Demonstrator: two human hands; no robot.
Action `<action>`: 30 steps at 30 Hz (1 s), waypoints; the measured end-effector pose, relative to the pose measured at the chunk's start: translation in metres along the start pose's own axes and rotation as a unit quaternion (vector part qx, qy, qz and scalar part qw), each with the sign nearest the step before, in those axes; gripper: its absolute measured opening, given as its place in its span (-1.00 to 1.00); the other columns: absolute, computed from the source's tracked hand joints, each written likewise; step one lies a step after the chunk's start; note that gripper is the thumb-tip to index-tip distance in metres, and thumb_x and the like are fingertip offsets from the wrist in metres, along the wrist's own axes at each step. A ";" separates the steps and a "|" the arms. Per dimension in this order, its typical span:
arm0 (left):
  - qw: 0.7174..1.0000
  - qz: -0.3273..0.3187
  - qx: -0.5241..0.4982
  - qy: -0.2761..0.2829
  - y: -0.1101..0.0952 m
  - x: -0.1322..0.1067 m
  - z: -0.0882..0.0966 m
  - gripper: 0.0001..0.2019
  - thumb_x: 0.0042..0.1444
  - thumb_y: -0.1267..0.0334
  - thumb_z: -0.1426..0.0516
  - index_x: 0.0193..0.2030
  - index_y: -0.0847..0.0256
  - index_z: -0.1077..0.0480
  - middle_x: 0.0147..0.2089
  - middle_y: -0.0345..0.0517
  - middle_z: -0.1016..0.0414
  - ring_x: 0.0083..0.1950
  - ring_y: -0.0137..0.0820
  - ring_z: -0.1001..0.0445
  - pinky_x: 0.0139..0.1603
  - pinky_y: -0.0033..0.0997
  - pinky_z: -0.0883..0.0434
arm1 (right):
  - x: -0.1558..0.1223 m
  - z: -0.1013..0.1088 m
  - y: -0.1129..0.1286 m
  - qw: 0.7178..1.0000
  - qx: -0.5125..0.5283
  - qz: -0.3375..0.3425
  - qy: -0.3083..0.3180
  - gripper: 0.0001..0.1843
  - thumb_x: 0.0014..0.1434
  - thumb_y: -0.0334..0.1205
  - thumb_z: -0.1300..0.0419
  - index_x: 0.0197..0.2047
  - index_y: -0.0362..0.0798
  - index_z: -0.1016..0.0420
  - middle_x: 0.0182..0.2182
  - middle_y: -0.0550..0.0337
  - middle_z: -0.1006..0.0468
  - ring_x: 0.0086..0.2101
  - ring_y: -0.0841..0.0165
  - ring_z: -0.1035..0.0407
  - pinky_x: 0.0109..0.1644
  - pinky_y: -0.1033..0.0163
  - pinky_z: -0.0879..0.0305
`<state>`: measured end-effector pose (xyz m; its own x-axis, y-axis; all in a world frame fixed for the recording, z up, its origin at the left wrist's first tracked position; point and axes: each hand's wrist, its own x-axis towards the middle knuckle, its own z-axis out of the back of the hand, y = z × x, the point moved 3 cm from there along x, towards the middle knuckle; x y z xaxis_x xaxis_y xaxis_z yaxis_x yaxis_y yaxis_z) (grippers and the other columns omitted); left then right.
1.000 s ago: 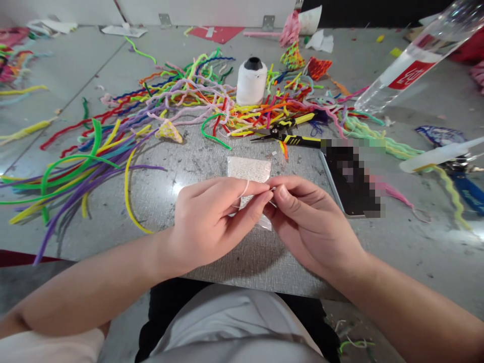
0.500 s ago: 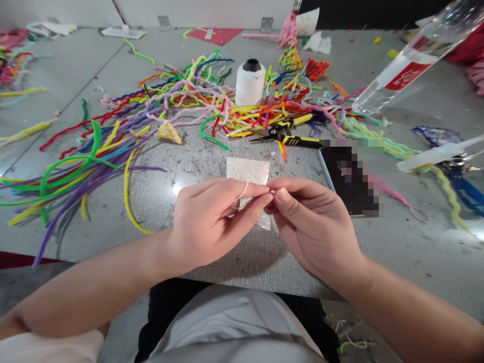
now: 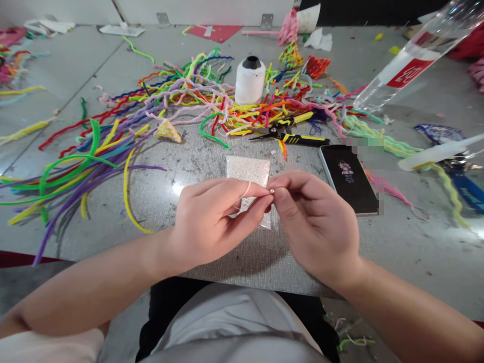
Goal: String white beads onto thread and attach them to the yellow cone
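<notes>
My left hand [image 3: 221,222] is closed in a pinch, with white thread [image 3: 247,189] looped around its index finger. A tiny pale bead [image 3: 271,191] sits between the fingertips of both hands. My right hand [image 3: 315,227] pinches at it from the other side with thumb and index finger, its other fingers curled in. The fingertips nearly meet, so where the thread ends is hidden. Beneath my hands on the table lies a clear plastic bag [image 3: 247,169] of small white beads, partly covered by my left hand.
Beyond my hands stand a white thread spool [image 3: 250,83] and a heap of colored fuzzy stems [image 3: 181,96]. Yellow-black pliers [image 3: 302,138] lie before the heap. At right are a phone [image 3: 350,184], a tilted water bottle [image 3: 410,70] and a white-nozzled tube [image 3: 434,154].
My right hand has turned slightly, its index finger more bent and its thumb a little more upright. The pinch at the bead stays in nearly the same place.
</notes>
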<state>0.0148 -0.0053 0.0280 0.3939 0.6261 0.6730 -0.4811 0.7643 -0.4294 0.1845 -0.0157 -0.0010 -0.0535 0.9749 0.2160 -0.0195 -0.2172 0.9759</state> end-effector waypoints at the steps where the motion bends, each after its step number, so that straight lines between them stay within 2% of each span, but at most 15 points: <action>1: 1.000 0.001 -0.002 0.003 0.000 0.000 0.000 -0.93 0.36 0.38 -0.29 -0.12 0.11 -0.55 -0.39 -0.31 -0.70 -0.55 -0.58 -0.46 -0.53 -0.49 -0.37 | 0.000 0.000 0.000 1.000 -0.005 0.012 0.003 -0.80 0.49 -0.02 -0.31 -0.17 0.09 -0.55 -0.39 0.24 -0.57 -0.42 0.37 -0.43 -0.37 0.24 -0.43; 6: 1.000 0.013 -0.025 0.010 -0.001 0.002 0.001 -0.92 0.34 0.40 -0.31 -0.14 0.13 -0.55 -0.41 -0.32 -0.68 -0.56 -0.59 -0.44 -0.54 -0.50 -0.36 | 0.000 0.001 0.002 0.999 -0.021 0.043 0.000 -0.86 0.51 -0.13 -0.28 -0.16 0.09 -0.55 -0.37 0.23 -0.57 -0.40 0.37 -0.43 -0.40 0.25 -0.40; 10: 0.999 0.027 -0.023 -0.004 0.000 0.002 0.003 -0.93 0.35 0.38 -0.30 -0.15 0.12 -0.56 -0.49 -0.37 -0.60 -0.61 -0.60 -0.37 -0.58 -0.50 -0.30 | -0.001 0.001 0.006 0.999 -0.022 0.039 -0.013 -0.90 0.47 -0.19 -0.31 -0.15 0.08 -0.61 -0.33 0.21 -0.63 -0.36 0.34 -0.49 -0.33 0.23 -0.49; 14: 0.999 0.035 -0.013 -0.012 0.001 0.001 0.003 -0.95 0.37 0.33 -0.29 -0.16 0.08 -0.56 -0.61 -0.43 -0.43 -0.64 -0.58 -0.28 -0.61 -0.48 -0.26 | -0.002 0.001 0.008 0.999 0.006 0.043 -0.011 -0.90 0.46 -0.25 -0.32 -0.13 0.10 -0.67 -0.27 0.19 -0.70 -0.31 0.33 -0.57 -0.21 0.19 -0.60; 21: 0.999 0.038 -0.003 -0.004 0.003 0.000 0.002 -0.97 0.38 0.30 -0.29 -0.14 0.08 -0.56 -0.63 -0.44 -0.32 -0.61 -0.56 -0.30 -0.56 -0.48 -0.32 | -0.004 0.002 0.008 0.998 0.066 0.016 -0.016 -0.93 0.39 -0.11 -0.43 -0.13 0.11 -0.74 -0.25 0.16 -0.74 -0.31 0.31 -0.59 -0.26 0.18 -0.60; 26: 1.000 0.016 0.014 0.000 0.002 0.002 0.000 -0.96 0.38 0.30 -0.29 -0.16 0.10 -0.57 -0.61 -0.42 -0.35 -0.60 -0.57 -0.32 -0.55 -0.51 -0.32 | -0.001 0.002 0.007 0.996 0.080 -0.017 -0.023 -0.92 0.32 -0.13 -0.50 -0.22 0.10 -0.75 -0.33 0.20 -0.73 -0.36 0.33 -0.58 -0.32 0.22 -0.57; 30: 1.000 0.013 0.011 0.014 0.002 0.002 -0.001 -0.96 0.37 0.34 -0.29 -0.14 0.13 -0.57 -0.53 -0.37 -0.52 -0.58 -0.58 -0.38 -0.53 -0.53 -0.33 | -0.001 0.004 0.005 0.997 0.064 -0.024 -0.031 -0.93 0.34 -0.16 -0.46 -0.22 0.09 -0.75 -0.34 0.19 -0.73 -0.37 0.34 -0.56 -0.34 0.23 -0.54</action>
<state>0.0155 -0.0023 0.0281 0.4031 0.6499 0.6443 -0.5081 0.7445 -0.4330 0.1880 -0.0171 0.0034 0.0068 0.9859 0.1673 0.1079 -0.1670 0.9800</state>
